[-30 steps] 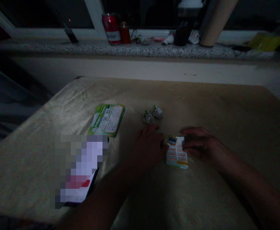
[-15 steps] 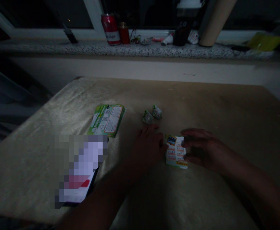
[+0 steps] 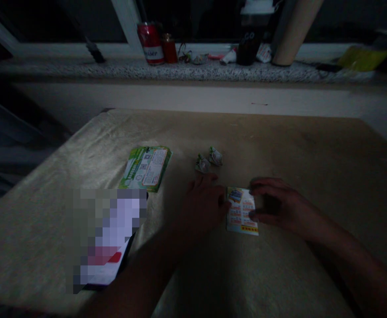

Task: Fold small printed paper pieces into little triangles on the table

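A small printed card (image 3: pixel 241 214), with rows of orange and dark print, lies on the table between my hands. My left hand (image 3: pixel 206 201) is at its left edge, thumb and curled forefinger closed there; its other fingers reach forward. From the right, my right hand (image 3: pixel 281 201) has its fingertips at the card's upper right corner and its thumb on the right edge, fingers and thumb apart. Just beyond my left fingertips sit two small folded paper pieces, one folded piece (image 3: pixel 202 163) nearer and another folded piece (image 3: pixel 216 156) slightly farther right.
A stack of green printed cards (image 3: pixel 147 170) lies left on the cloth-covered table (image 3: pixel 295 145). Nearer me is a lit phone (image 3: pixel 114 240), partly blurred out. On the stone windowsill (image 3: pixel 186 75) stand a red can (image 3: pixel 151 44), a dark cup (image 3: pixel 251 42) and a tan tube (image 3: pixel 294 37).
The whole view has shifted slightly. My right thumb has moved a little inward over the card's right edge. My left hand stays at the left edge.
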`<state>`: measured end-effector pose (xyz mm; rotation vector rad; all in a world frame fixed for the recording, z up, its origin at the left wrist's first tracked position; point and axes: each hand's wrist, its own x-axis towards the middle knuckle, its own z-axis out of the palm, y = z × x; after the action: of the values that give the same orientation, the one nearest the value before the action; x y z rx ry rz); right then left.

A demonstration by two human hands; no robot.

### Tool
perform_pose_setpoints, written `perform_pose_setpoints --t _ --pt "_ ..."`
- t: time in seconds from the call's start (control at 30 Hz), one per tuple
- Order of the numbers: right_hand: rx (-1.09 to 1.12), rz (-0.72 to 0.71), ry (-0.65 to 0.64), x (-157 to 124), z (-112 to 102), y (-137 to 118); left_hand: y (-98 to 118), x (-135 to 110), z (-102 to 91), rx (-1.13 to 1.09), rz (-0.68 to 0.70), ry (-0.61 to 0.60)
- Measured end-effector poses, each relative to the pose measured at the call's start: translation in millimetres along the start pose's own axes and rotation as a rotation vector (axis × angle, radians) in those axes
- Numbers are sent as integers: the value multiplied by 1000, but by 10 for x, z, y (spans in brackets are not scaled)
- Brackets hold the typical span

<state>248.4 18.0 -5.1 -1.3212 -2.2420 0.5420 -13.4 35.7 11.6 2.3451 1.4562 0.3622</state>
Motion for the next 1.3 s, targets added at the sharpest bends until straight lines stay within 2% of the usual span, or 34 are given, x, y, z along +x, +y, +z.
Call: perform_pose_setpoints --t 0.33,0.5,0.7,0.87,1.03,1.13,1.3 --pt "-17 92 84 78 99 124 11 -3 -21 19 -1 -19" --pt "34 26 113 51 98 129 23 -16 -15 -4 12 -12" --pt "59 -29 81 31 120 149 -9 -38 102 -60 92 4" --pt "69 64 109 78 115 155 5 -48 129 -44 172 -20" --pt "51 111 66 111 90 183 63 -51 117 57 354 -58" --pt "62 185 59 137 98 225 61 -43 121 101 441 -67" --pt "32 313 139 200 153 270 27 -22 164 65 462 -78"
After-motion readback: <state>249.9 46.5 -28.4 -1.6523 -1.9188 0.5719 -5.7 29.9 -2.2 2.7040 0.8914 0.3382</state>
